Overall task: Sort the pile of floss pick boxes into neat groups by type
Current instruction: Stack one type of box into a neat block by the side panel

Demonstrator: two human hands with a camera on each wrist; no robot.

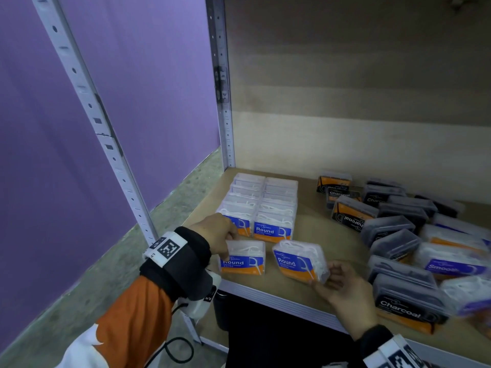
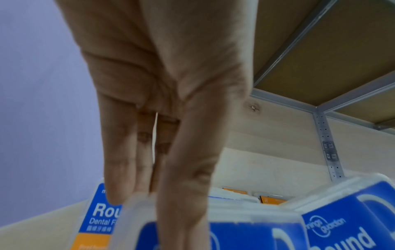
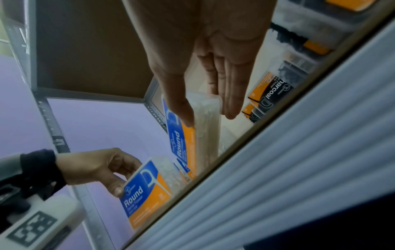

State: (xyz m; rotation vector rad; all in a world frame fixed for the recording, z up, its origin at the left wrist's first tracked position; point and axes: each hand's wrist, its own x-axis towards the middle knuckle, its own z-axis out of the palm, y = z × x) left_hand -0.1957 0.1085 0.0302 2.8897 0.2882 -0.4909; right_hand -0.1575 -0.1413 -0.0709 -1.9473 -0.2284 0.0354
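Note:
Two clear "Round" floss pick boxes with blue and orange labels stand near the shelf's front edge. My left hand (image 1: 228, 247) (image 2: 149, 216) (image 3: 128, 177) pinches the left Round box (image 1: 243, 257) (image 2: 245, 236) (image 3: 147, 191) at its left end, thumb in front and fingers behind. My right hand (image 1: 325, 274) (image 3: 209, 118) pinches the right end of the right Round box (image 1: 299, 261) (image 2: 352, 219) (image 3: 181, 152), which is tilted. Just behind them stand two neat rows of several Round boxes (image 1: 265, 205).
On the wooden shelf (image 1: 313, 235), an untidy pile at the right mixes dark Charcoal boxes (image 1: 348, 213) with purple-labelled Smooth boxes (image 1: 451, 264). A metal upright (image 1: 225, 128) marks the back left corner. The ribbed metal front rail (image 1: 279, 296) runs beneath my hands.

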